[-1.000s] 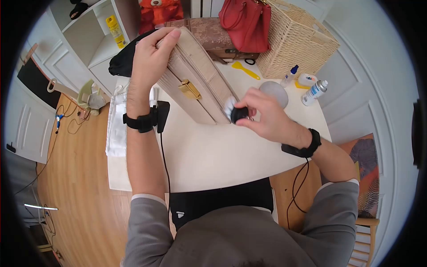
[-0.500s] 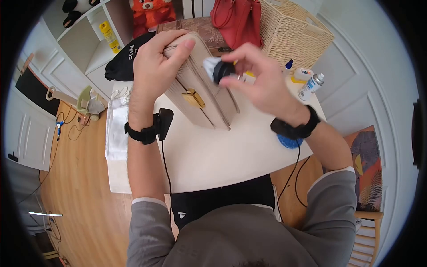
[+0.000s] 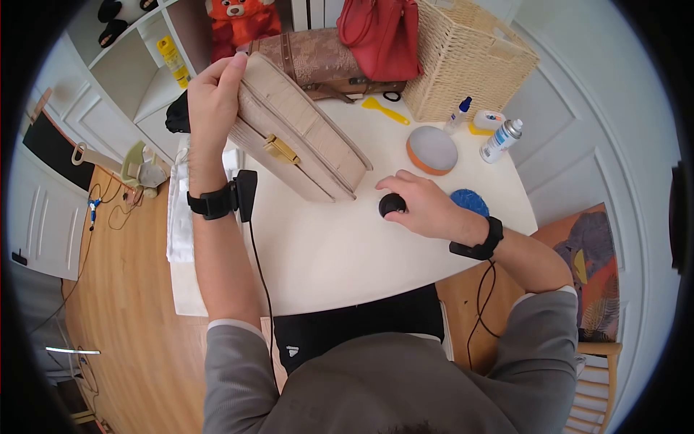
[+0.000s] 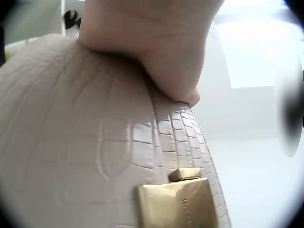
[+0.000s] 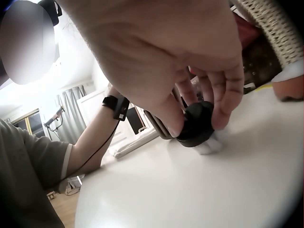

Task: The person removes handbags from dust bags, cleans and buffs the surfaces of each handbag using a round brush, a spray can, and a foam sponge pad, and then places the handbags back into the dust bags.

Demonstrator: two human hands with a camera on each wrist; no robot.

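Note:
A beige crocodile-textured handbag with a gold clasp stands tilted on the white table. My left hand grips its upper left corner, thumb over the edge; the left wrist view shows the palm against the textured leather above the clasp. Right of the bag, my right hand pinches a round black-handled brush. In the right wrist view, white bristles point down under the black handle, close above the tabletop, apart from the bag.
Right of the bag are a round grey-topped orange tin, a blue round pad, a spray can, a blue-capped bottle and a yellow tool. Behind stand a wicker basket, red bag and patterned case. White cloth lies left.
The right hand with the brush went up across the bag's side, then came down to the right, low by the table. The left hand and bag have shifted slightly left.

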